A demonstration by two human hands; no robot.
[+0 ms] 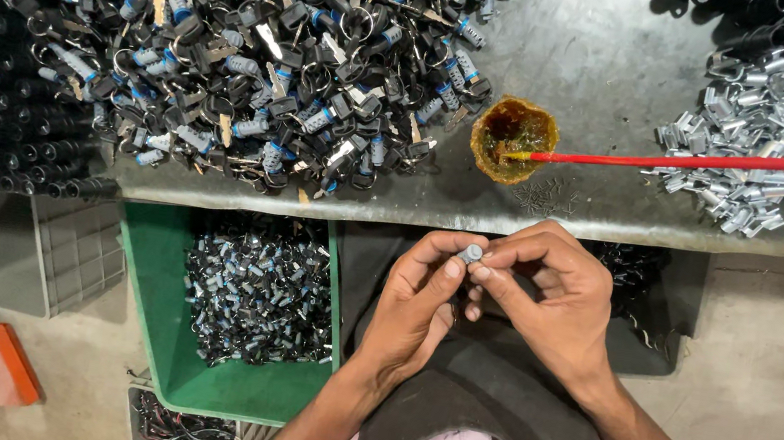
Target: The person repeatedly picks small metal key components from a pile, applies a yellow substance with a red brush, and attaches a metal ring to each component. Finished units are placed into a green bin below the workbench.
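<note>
While both hands (493, 294) pinch small cylinder (471, 254) | below bench edge (513, 221) | lap room open

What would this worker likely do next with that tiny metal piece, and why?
Probably a dab from the red brush in the small cup: both hands, left hand and right hand, pinch the small silver cylinder at the fingertips, and the cup sits just beyond them.

A single head-worn camera looks almost straight down, close over the person's lap. The workbench (594, 65) fills the frame from nine through twelve to three o'clock; the floor and a green bin (142, 318) lie toward seven. Both hands meet near centre, the forearms entering from six o'clock. No second view overlaps it.
</note>
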